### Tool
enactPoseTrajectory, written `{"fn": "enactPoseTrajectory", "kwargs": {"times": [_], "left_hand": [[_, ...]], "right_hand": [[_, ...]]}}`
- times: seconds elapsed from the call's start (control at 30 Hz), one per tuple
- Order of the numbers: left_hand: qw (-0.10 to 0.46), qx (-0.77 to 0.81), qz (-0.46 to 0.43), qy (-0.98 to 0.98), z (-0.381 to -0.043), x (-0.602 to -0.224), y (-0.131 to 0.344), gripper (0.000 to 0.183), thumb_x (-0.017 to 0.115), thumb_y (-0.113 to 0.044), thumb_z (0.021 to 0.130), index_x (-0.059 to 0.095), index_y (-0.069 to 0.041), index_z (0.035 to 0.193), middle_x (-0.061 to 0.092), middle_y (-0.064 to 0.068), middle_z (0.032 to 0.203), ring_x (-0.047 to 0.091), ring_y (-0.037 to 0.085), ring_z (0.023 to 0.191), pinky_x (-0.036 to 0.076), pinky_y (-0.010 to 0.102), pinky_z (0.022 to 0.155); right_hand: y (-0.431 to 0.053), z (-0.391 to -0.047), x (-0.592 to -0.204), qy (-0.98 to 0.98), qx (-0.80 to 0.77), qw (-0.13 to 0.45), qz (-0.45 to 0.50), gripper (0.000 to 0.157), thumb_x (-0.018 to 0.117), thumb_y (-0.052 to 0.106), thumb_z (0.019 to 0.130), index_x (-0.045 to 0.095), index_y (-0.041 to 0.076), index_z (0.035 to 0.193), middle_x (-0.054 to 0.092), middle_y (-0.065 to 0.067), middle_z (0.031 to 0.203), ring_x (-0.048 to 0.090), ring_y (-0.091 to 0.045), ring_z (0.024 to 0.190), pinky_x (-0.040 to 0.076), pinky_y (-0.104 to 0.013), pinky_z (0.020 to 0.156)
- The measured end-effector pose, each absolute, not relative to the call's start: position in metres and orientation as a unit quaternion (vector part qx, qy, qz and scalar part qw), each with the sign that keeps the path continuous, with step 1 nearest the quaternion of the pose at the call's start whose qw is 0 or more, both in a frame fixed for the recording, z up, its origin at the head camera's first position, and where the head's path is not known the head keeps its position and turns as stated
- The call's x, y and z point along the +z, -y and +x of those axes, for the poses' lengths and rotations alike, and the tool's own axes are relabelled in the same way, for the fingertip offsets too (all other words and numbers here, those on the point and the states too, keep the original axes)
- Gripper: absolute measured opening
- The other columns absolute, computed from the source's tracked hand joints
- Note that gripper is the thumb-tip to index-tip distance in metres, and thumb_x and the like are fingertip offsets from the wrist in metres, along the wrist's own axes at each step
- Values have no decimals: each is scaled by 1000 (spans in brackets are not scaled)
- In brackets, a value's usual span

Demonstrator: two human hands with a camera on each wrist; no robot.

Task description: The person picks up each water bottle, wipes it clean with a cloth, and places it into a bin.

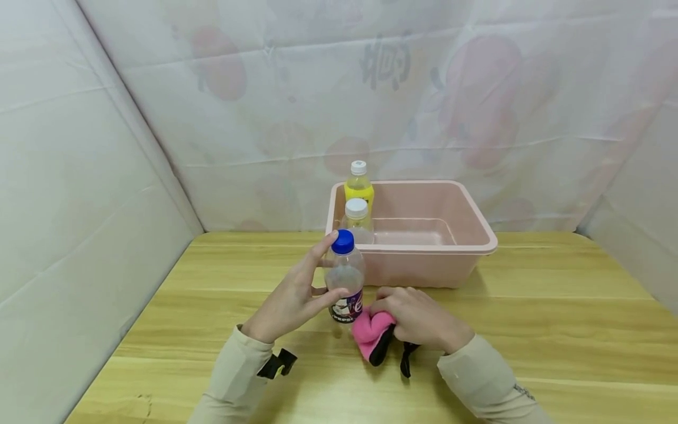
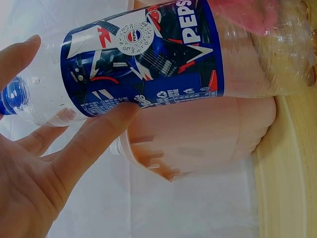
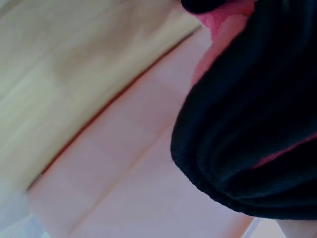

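Note:
In front of the pink tub stands a clear plastic Pepsi bottle (image 1: 345, 274) with a blue cap and a dark printed label. My left hand (image 1: 296, 297) holds it from the left, one finger up at the cap and another digit across the label. The left wrist view shows the label of the same bottle (image 2: 143, 54) up close. A pink cloth with black trim (image 1: 373, 330) is bunched in my right hand (image 1: 418, 318), against the lower right side of the bottle. Black folds of this cloth (image 3: 237, 124) fill much of the right wrist view and hide most of the fingers.
The pink tub (image 1: 418, 265) sits behind both hands on the wooden table (image 1: 529, 330). Inside it at the left stand a bottle with a yellow label (image 1: 359, 188) and a clear bottle with a white cap (image 1: 357, 212). Pale fabric walls (image 1: 265, 129) enclose the table.

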State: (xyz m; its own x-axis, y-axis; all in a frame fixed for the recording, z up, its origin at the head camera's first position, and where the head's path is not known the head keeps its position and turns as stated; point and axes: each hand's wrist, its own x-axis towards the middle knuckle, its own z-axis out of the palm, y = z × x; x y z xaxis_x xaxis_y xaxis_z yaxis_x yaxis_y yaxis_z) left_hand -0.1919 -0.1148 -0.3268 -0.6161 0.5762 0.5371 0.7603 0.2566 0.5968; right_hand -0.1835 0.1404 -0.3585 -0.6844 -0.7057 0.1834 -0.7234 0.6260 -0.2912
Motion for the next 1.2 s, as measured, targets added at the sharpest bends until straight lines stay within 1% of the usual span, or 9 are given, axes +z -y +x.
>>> {"fn": "enactPoseTrajectory", "kwargs": {"times": [0.17, 0.23, 0.3, 0.4, 0.47, 0.53, 0.67, 0.87, 1.2], "left_hand": [[101, -441, -426, 783, -192, -327, 114, 88, 74, -3, 92, 18, -14, 159, 34, 21, 156, 60, 36, 118, 60, 21, 68], [100, -443, -426, 783, -192, -327, 115, 88, 74, -3, 92, 18, -13, 159, 35, 21, 156, 59, 37, 118, 60, 21, 68], [99, -443, -425, 783, -192, -327, 115, 88, 74, -3, 92, 18, -13, 159, 36, 22, 155, 59, 37, 118, 60, 21, 68], [96, -447, -424, 782, -192, -327, 115, 88, 74, -2, 92, 17, -13, 159, 37, 22, 153, 59, 37, 118, 60, 22, 69], [96, -447, -424, 782, -192, -327, 115, 88, 74, -2, 92, 17, -13, 159, 38, 22, 152, 60, 36, 117, 60, 22, 68], [97, -446, -424, 782, -192, -327, 115, 89, 75, -1, 91, 18, -13, 159, 38, 22, 152, 61, 35, 116, 60, 22, 68], [99, -443, -423, 785, -191, -326, 115, 90, 76, -2, 91, 18, -14, 158, 38, 22, 152, 61, 35, 116, 60, 21, 68], [96, -443, -422, 785, -192, -326, 115, 89, 76, -3, 91, 18, -15, 158, 37, 21, 153, 60, 36, 116, 60, 21, 69], [92, -443, -418, 788, -191, -326, 116, 90, 76, -3, 90, 18, -15, 158, 37, 21, 153, 60, 36, 116, 60, 22, 69]], "right_hand": [[-143, -183, -349, 892, 204, 72, 397, 50, 63, -16, 66, 78, 12, 104, 63, 2, 94, 58, -11, 73, 52, -27, 61], [-143, -183, -345, 881, 225, 106, 402, 49, 64, -16, 67, 78, 12, 104, 64, 2, 95, 58, -11, 72, 51, -26, 61], [-143, -183, -342, 864, 254, 149, 409, 45, 67, -15, 68, 77, 11, 104, 65, 1, 97, 60, -13, 74, 54, -28, 63], [-143, -182, -337, 832, 299, 219, 413, 51, 68, -20, 64, 76, 10, 105, 68, -2, 102, 65, -17, 83, 58, -30, 71], [-142, -183, -334, 809, 329, 261, 411, 57, 65, -24, 61, 75, 7, 108, 68, -5, 105, 67, -20, 89, 58, -28, 77], [-140, -183, -333, 787, 361, 296, 404, 64, 58, -27, 58, 75, 4, 111, 68, -8, 108, 67, -24, 94, 56, -24, 83], [-138, -183, -333, 749, 417, 345, 382, 65, 47, -27, 59, 74, 1, 111, 68, -15, 112, 65, -26, 99, 50, -18, 90], [-135, -182, -335, 731, 451, 367, 357, 59, 50, -24, 64, 74, 1, 112, 66, -19, 114, 63, -23, 106, 49, -20, 95], [-134, -182, -334, 736, 449, 361, 355, 59, 50, -23, 64, 74, 3, 112, 66, -18, 114, 63, -23, 107, 49, -20, 95]]}}
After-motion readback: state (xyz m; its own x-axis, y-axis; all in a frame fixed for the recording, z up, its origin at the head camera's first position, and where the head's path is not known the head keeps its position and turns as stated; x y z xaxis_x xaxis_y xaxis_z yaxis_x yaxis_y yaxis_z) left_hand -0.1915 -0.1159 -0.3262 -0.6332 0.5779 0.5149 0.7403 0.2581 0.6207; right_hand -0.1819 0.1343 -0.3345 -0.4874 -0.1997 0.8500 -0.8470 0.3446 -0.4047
